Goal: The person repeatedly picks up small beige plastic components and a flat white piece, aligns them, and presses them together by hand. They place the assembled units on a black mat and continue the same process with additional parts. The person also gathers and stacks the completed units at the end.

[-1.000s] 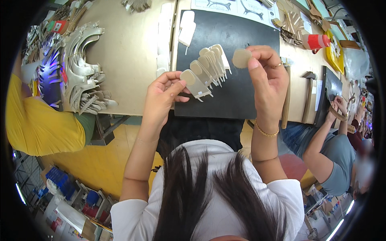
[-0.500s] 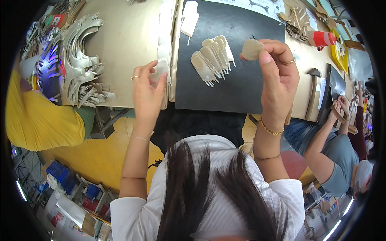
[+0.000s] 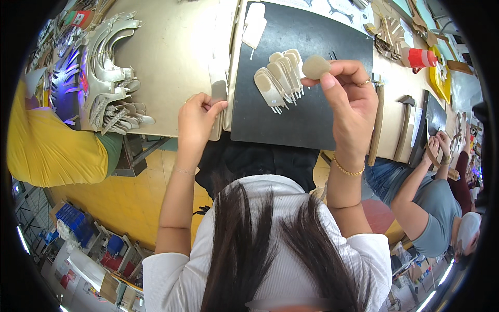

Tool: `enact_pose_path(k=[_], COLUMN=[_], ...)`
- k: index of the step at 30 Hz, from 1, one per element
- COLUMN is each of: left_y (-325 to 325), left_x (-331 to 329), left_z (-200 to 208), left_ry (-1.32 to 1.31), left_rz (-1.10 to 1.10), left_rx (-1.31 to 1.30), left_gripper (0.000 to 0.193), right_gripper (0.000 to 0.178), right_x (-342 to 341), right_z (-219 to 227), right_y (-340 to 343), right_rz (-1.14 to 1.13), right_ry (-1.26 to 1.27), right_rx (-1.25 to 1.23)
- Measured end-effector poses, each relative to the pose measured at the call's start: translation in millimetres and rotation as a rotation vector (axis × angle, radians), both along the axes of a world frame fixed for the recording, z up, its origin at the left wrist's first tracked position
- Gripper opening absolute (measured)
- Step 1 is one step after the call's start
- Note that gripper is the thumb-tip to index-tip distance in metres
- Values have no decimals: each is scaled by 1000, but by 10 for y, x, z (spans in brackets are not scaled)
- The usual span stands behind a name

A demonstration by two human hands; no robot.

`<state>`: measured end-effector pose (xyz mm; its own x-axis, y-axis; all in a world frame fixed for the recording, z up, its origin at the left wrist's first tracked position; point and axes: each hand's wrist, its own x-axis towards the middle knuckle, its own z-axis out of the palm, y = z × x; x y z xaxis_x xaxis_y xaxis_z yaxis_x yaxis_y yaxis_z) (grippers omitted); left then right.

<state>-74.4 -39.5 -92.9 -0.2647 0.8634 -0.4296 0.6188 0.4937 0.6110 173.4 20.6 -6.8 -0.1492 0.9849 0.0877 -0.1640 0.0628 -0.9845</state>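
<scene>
Between the thumb and fingers of my right hand (image 3: 353,101) is a small beige rounded patch (image 3: 315,67), held up above the black mat (image 3: 291,122). My left hand (image 3: 201,113) pinches the lower end of a flat grey tab (image 3: 219,90) with a rounded end, close to the mat's left edge. A fanned row of beige and cream tab-shaped pieces (image 3: 278,78) with thin white prongs lies on the mat between my hands. Farther back on the mat are two overlapping white tabs (image 3: 254,28).
Silvery curved pieces (image 3: 106,65) are piled on the left table. Along the right stand a hammer (image 3: 404,127), a red-and-white bottle (image 3: 418,57) and a yellow tray (image 3: 440,78). A person in yellow (image 3: 52,140) sits at left; another in grey (image 3: 436,203) works at right.
My left fingers have closed from a spread pose onto the tab's lower end, and the tab looks darker. My right hand has shifted slightly left with the patch, which is tilted differently.
</scene>
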Motion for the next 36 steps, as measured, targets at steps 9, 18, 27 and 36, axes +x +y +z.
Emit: enact_pose_path(k=[9, 18, 27, 36], left_y=[-36, 84, 100, 176], left_x=[19, 298, 410, 451], left_z=[495, 903, 954, 1027], left_ry=[-880, -1015, -986, -993], left_rz=[259, 146, 79, 10], left_rx=[115, 212, 251, 302], left_gripper=[32, 32, 28, 32], right_gripper=[20, 24, 16, 11], right_x=[-193, -313, -221, -203], right_z=[-48, 30, 77, 115], right_y=[-28, -103, -80, -52], right_rz=[158, 205, 247, 211], right_ry=[184, 166, 192, -109], right_rx=[-208, -211, -288, -79])
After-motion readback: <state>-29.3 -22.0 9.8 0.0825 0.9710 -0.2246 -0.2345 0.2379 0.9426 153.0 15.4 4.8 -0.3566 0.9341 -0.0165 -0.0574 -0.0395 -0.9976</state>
